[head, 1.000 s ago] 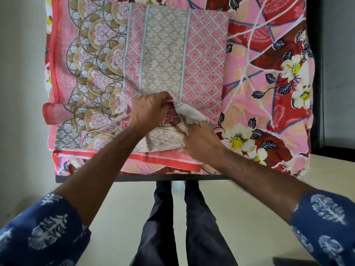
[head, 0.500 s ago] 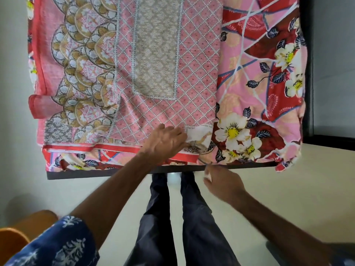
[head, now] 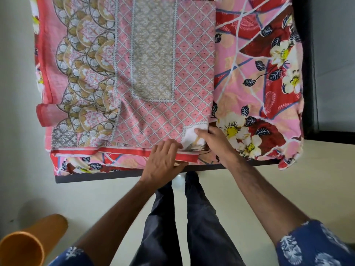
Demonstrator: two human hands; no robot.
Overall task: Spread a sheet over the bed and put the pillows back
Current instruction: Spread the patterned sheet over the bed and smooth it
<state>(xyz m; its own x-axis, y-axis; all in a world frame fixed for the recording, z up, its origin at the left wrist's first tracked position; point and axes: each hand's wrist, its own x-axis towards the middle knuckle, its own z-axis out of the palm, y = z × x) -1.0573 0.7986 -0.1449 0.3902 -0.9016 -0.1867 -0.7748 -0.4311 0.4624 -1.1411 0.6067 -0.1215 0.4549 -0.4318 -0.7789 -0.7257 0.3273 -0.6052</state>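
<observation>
Sheet [head: 165, 116] corner pinched by right hand [head: 215, 143] — left hand [head: 163, 162] flat beside; orange tube [head: 28, 240] on floor.

Folded sheet [head: 163, 73] on bed [head: 269, 93] (left half), both hands at its near-right corner, tube [head: 28, 240] on floor left

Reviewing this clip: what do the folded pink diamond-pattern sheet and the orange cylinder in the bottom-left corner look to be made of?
Folded pink diamond-pattern sheet: woven cloth, likely cotton, with a matte finish; it creases softly and a corner turns up white under the right hand while the left hand lies on its edge. Orange cylinder: probably moulded plastic; smooth, evenly coloured wall with a hollow open end, though the material is uncertain.
</observation>
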